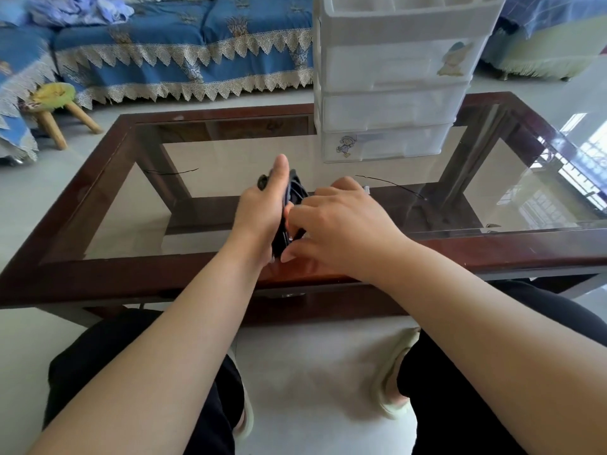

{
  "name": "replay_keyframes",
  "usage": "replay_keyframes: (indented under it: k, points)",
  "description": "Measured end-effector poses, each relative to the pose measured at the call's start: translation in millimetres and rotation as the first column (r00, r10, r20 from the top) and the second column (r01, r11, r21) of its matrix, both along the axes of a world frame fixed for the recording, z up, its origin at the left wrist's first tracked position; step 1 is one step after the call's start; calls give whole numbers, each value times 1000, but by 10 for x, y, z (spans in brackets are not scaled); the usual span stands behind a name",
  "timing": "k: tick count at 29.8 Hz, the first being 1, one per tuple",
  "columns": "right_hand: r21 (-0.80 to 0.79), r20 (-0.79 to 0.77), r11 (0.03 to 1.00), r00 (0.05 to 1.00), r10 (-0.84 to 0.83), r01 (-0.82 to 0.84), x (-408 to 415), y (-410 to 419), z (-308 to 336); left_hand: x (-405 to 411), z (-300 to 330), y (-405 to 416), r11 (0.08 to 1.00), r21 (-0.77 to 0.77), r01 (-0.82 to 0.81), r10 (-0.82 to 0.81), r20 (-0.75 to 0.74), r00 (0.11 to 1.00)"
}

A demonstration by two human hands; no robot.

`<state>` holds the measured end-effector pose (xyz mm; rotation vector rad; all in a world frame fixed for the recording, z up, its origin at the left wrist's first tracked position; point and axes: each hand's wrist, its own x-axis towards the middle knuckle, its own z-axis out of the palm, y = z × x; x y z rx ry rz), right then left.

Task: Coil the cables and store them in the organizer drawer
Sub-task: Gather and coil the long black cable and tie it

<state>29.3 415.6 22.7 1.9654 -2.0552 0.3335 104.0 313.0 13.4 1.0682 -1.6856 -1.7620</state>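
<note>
A black coiled cable (pixel 295 192) stands on edge between my two hands above the near part of the glass table (pixel 131 267). My left hand (pixel 262 208) grips the coil from the left, thumb raised along its top. My right hand (pixel 331 221) pinches the coil's strands from the right with curled fingers. A white plastic organizer (pixel 391 103) with several stacked drawers stands on the table's far side, all its visible drawers closed. Much of the coil is hidden behind my fingers.
Two thin dark strands lie on the glass, one (pixel 170 172) at the left, one (pixel 391 184) at the right. A small wooden stool (pixel 59 106) and a blue-covered sofa (pixel 184 44) stand beyond the table. My knees and slippers are below.
</note>
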Motion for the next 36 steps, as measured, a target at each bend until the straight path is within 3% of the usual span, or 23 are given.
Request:
replay_keyframes:
  k: [2, 6, 8, 11, 14, 17, 20, 22, 26, 31, 36]
  points:
    - [-12, 79, 1000, 997, -1, 2, -15, 11, 44, -3, -30, 38, 986, 34, 162, -165, 116, 979]
    - [65, 393, 998, 920, -13, -14, -79, 14, 72, -11, -21, 70, 941, 209, 267, -286, 65, 956]
    - [57, 486, 998, 874, -14, -15, -110, 6, 59, -11, -18, 46, 928, 224, 298, -317, 56, 947]
    - [45, 515, 999, 857, -34, 12, -129, -1, 30, 7, -35, 19, 909, 174, 378, -400, 112, 910]
    - [48, 415, 991, 900, -131, 122, -130, 22, 54, 37, -35, 12, 866, 231, 443, -477, 119, 871]
    - [153, 344, 973, 913, -218, 174, -129, 36, 58, 74, 9, 41, 805, 243, 541, -573, 85, 815]
    - [280, 573, 957, 787, -228, 73, -109, 41, 60, 122, 40, 56, 770, 250, 587, -626, 123, 770]
    - [284, 680, 958, 700, -218, 23, -87, 49, 59, 142, 55, 70, 759, 245, 604, -643, 131, 755]
    - [292, 618, 955, 753, -228, 50, -85, 55, 51, 165, 119, 135, 763, 229, 604, -638, 125, 759]
    - [280, 389, 952, 893, -228, 121, -103, 12, 9, 110, 1, 103, 793, 279, 541, -585, 103, 804]
    - [165, 389, 972, 895, -219, 167, -206, -111, -80, 59, 0, 32, 847, 334, 415, -466, 89, 880]
